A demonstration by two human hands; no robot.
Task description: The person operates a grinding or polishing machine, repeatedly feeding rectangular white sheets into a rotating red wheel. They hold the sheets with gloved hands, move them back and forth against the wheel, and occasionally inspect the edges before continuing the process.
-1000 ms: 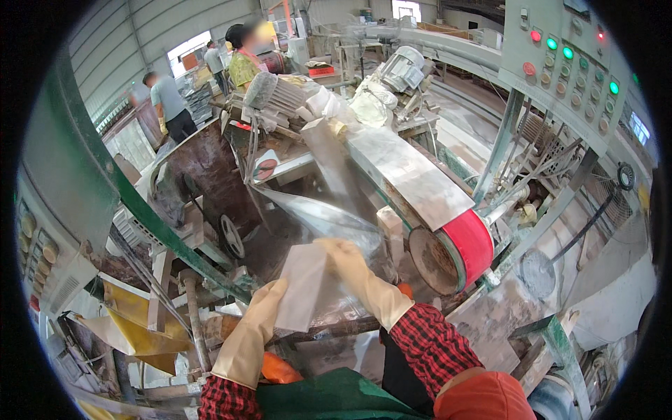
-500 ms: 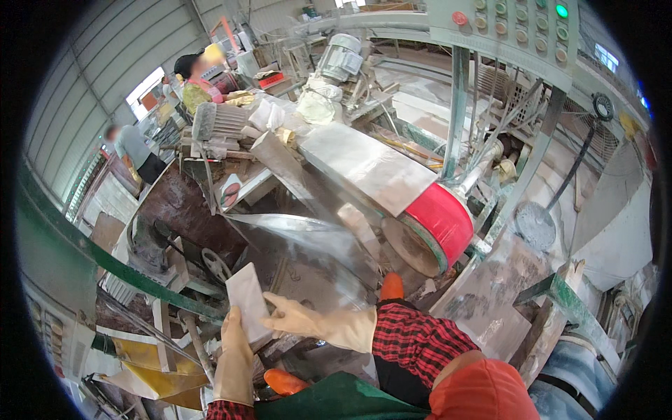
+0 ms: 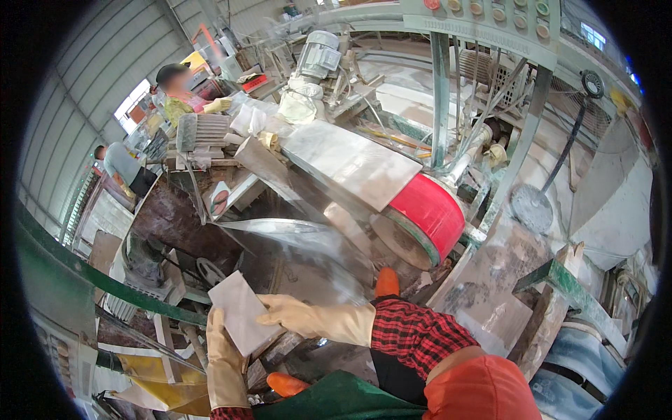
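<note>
A pale grey rectangular tile (image 3: 243,312) is held up in front of me, with its broad face turned toward me. My left hand (image 3: 222,344), in a cream rubber glove, is closed on the tile's left side. From the right, my right hand (image 3: 288,315), gloved alike, grips the opposite edge with the thumb and fingers. Its fingers behind the tile are partly hidden. Beyond my hands stands a belt machine with a red end drum (image 3: 428,213). Large pale slabs (image 3: 350,159) lie along the top of the belt.
A green rail (image 3: 126,283) crosses at my left. A control panel (image 3: 483,17) hangs above a steel post (image 3: 439,105). An electric motor (image 3: 320,54) sits farther back. Two people work at the far left, one in a grey shirt (image 3: 121,164). A fan (image 3: 532,208) stands to the right.
The tile has turned so that more of its broad face shows, and both hands shifted with it. My right hand has closed in on the edge. The whole view has swung slightly.
</note>
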